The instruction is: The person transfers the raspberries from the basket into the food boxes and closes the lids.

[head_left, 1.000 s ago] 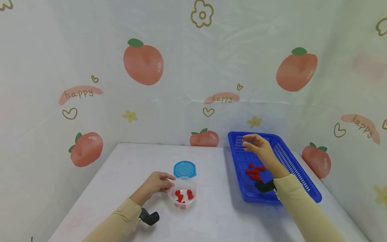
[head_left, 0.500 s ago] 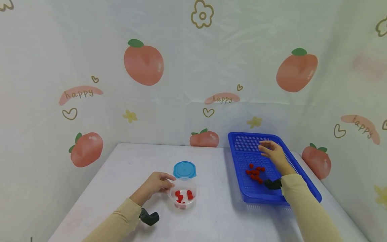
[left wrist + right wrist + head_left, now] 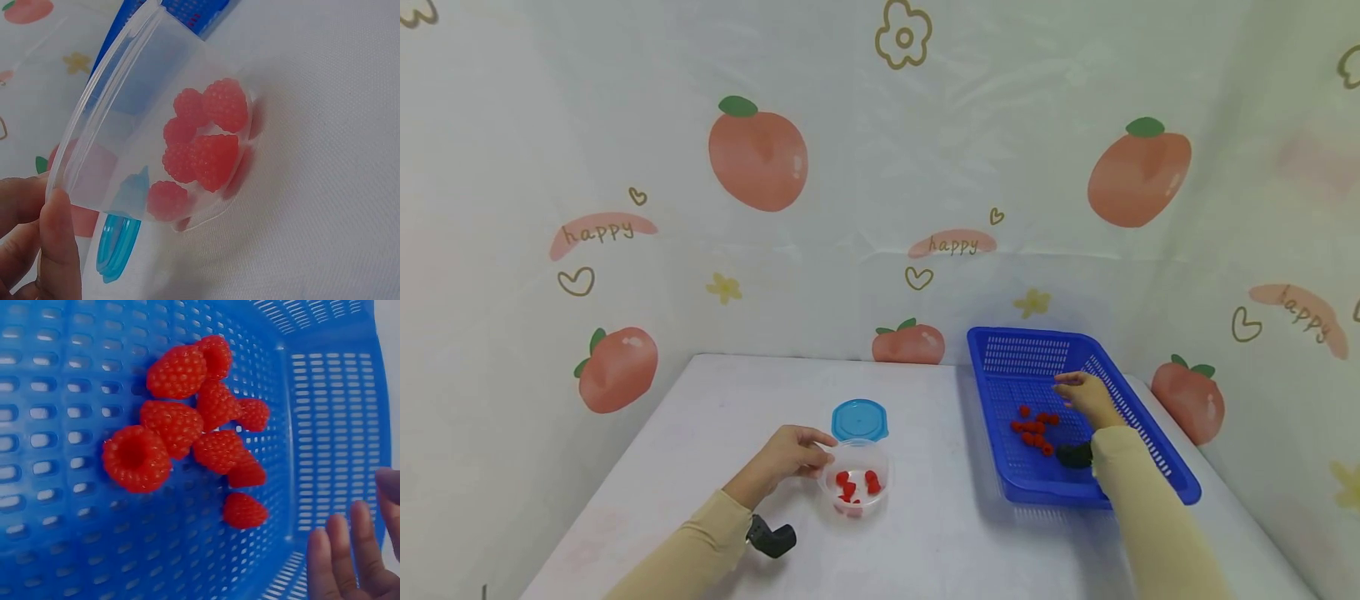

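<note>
My left hand pinches the rim of a clear plastic tub between thumb and fingers. Several red raspberries lie at the bottom of the tub, which stands on the white table. My right hand hovers over the blue plastic basket, its fingers loosely spread and holding nothing. Under and to the left of that hand, more raspberries sit in a loose cluster on the basket's slotted floor. One of these raspberries shows its hollow end in the right wrist view.
A light-blue lid lies flat on the white table just behind the tub. The basket has raised, slotted walls and stands at the table's right side. A white curtain with fruit prints hangs behind and around the table.
My right hand has moved to the right and lower over the basket. My left hand stays at the tub's rim, and the raspberries have not visibly moved.
</note>
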`<state>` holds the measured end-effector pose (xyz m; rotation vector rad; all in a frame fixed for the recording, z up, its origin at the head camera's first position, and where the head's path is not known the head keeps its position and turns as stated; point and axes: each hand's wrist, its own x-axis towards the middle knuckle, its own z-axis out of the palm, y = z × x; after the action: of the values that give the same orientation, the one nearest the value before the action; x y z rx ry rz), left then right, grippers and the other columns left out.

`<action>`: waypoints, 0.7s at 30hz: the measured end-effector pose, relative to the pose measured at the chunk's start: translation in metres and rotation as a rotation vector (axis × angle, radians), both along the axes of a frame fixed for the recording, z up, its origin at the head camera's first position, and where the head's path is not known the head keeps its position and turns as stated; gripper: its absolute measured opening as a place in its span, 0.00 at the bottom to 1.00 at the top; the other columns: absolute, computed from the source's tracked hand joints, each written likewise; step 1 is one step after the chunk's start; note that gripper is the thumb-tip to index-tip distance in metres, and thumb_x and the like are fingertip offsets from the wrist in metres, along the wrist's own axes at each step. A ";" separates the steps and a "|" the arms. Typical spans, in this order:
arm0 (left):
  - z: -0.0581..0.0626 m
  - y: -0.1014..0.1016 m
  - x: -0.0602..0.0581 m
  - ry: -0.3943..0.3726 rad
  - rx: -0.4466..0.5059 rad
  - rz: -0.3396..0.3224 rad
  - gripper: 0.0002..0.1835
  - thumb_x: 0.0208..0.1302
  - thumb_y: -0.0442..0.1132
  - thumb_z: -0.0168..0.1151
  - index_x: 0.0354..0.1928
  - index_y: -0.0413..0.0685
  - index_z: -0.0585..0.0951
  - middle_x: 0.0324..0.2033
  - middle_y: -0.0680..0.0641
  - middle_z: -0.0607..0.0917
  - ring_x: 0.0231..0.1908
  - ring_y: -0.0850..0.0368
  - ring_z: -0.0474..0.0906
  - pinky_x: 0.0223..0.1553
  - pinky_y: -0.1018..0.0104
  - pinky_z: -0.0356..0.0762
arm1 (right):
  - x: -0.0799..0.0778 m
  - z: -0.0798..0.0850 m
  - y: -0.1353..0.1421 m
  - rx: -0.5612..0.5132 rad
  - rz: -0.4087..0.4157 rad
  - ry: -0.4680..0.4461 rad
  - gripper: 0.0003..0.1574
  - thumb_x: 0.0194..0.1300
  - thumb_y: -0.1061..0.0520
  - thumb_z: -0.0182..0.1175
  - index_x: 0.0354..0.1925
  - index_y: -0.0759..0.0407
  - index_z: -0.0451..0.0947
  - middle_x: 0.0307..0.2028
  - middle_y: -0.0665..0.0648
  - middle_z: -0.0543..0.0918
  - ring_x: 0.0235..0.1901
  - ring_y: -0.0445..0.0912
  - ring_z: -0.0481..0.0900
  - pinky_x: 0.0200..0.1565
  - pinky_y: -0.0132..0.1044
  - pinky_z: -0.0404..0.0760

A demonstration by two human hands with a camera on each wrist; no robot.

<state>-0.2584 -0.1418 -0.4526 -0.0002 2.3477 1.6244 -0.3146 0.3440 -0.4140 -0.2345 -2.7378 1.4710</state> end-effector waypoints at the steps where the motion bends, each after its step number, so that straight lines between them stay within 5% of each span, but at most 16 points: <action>1: 0.000 0.000 0.000 -0.001 0.000 0.001 0.15 0.58 0.34 0.67 0.47 0.39 0.83 0.26 0.47 0.84 0.23 0.56 0.78 0.32 0.67 0.83 | 0.000 -0.001 0.001 0.011 0.003 -0.008 0.26 0.70 0.61 0.51 0.59 0.80 0.65 0.57 0.79 0.71 0.55 0.69 0.72 0.50 0.48 0.81; 12: -0.001 0.001 -0.001 -0.010 -0.003 0.010 0.14 0.57 0.36 0.69 0.46 0.41 0.84 0.25 0.47 0.84 0.22 0.57 0.78 0.31 0.68 0.83 | 0.004 -0.013 0.012 0.052 0.090 -0.272 0.26 0.70 0.61 0.50 0.62 0.75 0.65 0.60 0.78 0.66 0.53 0.65 0.73 0.52 0.53 0.78; 21: -0.002 0.000 0.001 0.008 0.004 -0.006 0.15 0.58 0.35 0.68 0.47 0.39 0.82 0.26 0.47 0.83 0.23 0.56 0.77 0.32 0.67 0.83 | 0.010 -0.007 0.006 0.054 0.124 -0.339 0.22 0.69 0.64 0.53 0.57 0.77 0.68 0.51 0.73 0.76 0.52 0.63 0.73 0.52 0.51 0.79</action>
<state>-0.2578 -0.1418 -0.4545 0.0134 2.3483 1.6289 -0.3044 0.3500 -0.4214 -0.3478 -3.1053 1.5065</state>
